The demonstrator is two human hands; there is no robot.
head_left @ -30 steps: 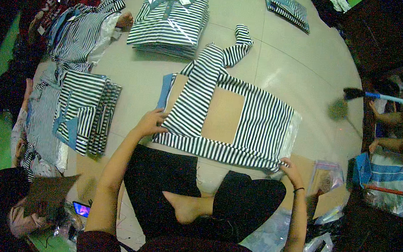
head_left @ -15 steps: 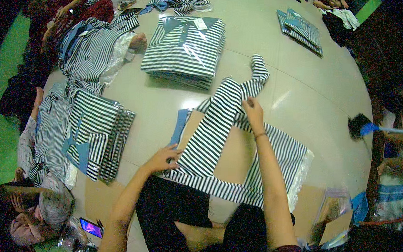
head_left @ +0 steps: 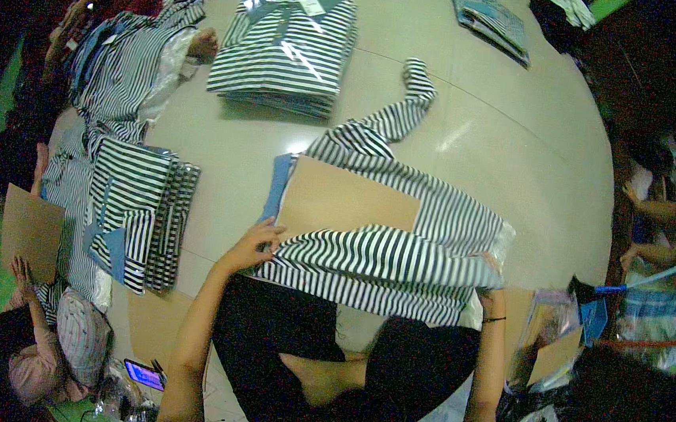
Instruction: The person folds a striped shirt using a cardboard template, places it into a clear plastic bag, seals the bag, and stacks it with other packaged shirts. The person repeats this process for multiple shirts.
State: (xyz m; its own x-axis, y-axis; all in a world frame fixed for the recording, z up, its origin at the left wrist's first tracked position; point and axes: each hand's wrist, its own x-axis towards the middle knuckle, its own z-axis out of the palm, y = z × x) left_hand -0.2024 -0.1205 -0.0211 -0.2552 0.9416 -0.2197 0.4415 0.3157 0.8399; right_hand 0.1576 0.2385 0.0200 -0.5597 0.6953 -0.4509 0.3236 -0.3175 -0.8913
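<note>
A black-and-white striped shirt (head_left: 379, 290) with a blue collar (head_left: 277, 182) lies on the floor before my crossed legs. On its upper part rests a tan cardboard sheet (head_left: 347, 200). One sleeve stretches away beyond the cardboard; the near sleeve runs lengthwise over the sheet's near edge. My left hand (head_left: 249, 245) lies at the shoulder near the collar, its fingers apart on the cloth. At the hem end, my right hand (head_left: 494, 301) grips the end of the near sleeve, its fingertips partly covered by cloth.
Bagged folded shirts stand in a stack (head_left: 287, 52) ahead, with another pile (head_left: 135, 211) at left and a smaller one (head_left: 491, 25) far right. At left, a co-worker's hand (head_left: 23, 277) holds a cardboard sheet (head_left: 31, 230). A phone (head_left: 144, 374) lies lower left.
My right hand has come back from the far sleeve to the hem end, laying the near sleeve lengthwise and uncovering the cardboard. A cardboard sheet has appeared by the co-worker at left.
</note>
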